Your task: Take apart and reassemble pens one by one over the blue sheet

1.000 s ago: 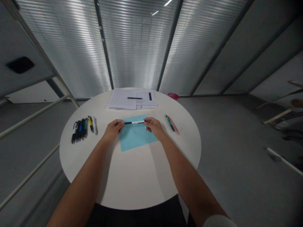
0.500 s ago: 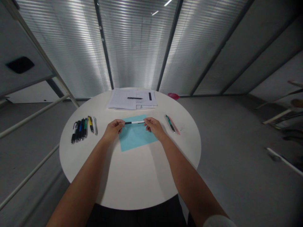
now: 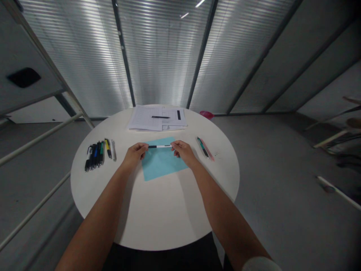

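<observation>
A slim white-and-black pen stretches level between my two hands. Its black end sits in the closed fingers of my left hand, and the white end is pinched by my right hand. Both tips are hidden by my fingers. Below the pen lies a light blue sheet of paper, with my hands over its left and right edges.
The round white table holds a row of several pens and markers at left. Stacked printed papers with a black pen lie at the back. A green-and-black pen rests on a pink strip at right.
The pen has turned slightly about its length, so dark marking now shows on its white part near my right fingers. My hands stay in the same place.
</observation>
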A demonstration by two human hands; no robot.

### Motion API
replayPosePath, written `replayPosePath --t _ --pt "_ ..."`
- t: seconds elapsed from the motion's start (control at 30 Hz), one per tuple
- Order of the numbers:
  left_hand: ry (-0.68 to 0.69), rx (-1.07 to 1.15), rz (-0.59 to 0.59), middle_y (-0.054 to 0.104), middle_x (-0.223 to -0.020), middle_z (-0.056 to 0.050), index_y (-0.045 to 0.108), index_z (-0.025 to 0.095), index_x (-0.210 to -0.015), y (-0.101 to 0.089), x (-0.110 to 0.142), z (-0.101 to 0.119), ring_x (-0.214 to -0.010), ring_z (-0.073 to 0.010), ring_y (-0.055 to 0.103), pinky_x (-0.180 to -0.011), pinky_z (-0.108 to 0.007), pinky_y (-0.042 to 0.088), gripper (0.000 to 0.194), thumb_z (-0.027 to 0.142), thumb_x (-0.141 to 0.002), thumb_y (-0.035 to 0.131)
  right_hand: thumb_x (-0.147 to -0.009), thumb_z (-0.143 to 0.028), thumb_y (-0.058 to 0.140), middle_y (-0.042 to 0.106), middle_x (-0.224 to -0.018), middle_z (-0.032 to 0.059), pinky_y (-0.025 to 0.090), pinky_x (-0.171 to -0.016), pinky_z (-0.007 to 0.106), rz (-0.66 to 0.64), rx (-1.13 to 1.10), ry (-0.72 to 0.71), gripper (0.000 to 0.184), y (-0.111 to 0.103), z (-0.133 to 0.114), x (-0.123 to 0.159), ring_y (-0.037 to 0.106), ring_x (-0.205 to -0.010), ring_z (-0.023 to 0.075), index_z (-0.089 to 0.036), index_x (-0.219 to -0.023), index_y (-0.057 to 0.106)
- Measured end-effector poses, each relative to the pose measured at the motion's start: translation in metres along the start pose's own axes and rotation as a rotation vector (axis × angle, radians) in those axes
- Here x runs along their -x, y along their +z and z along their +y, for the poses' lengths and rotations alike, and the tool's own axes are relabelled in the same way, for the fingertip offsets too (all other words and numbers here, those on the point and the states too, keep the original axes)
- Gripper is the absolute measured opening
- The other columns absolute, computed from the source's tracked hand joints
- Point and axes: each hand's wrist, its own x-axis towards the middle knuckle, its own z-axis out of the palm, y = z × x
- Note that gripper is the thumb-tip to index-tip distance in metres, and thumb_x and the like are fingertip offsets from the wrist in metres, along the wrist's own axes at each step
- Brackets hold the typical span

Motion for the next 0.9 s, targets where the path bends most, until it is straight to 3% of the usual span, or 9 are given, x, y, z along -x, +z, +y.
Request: replayPosePath --t 0.33,0.9 --pt "-0.024 0.012 0.001 0.056 -0.066 -0.002 0.065 0.014 -0.08 -0.0006 0.0004 -0.0008 -0.05 -0.0073 0.043 -0.046 -0.022 0.029 0.031 0.043 -0.07 0.072 -0.067 -0.037 0.067 0.062 -0.075 -0.0016 0.037 -0.041 0.02 0.01 0.018 -0.022 0.032 -0.0003 0.002 0.0 0.052 -0.046 0.0064 -0.019 -0.093 0.063" --pt "-0.023 0.025 0.0 0.056 -0.065 -0.001 0.066 0.015 -0.084 -0.0008 -0.001 -0.0019 -0.049 -0.0074 0.043 -0.046 -0.022 0.028 0.026 0.034 -0.068 0.073 -0.074 -0.048 0.061 0.06 -0.066 -0.0023 0.036 -0.04 0.018 0.008 0.025 0.008 0.031 0.001 -0.001 0.0003 0.051 -0.045 0.0066 -0.018 -0.082 0.059"
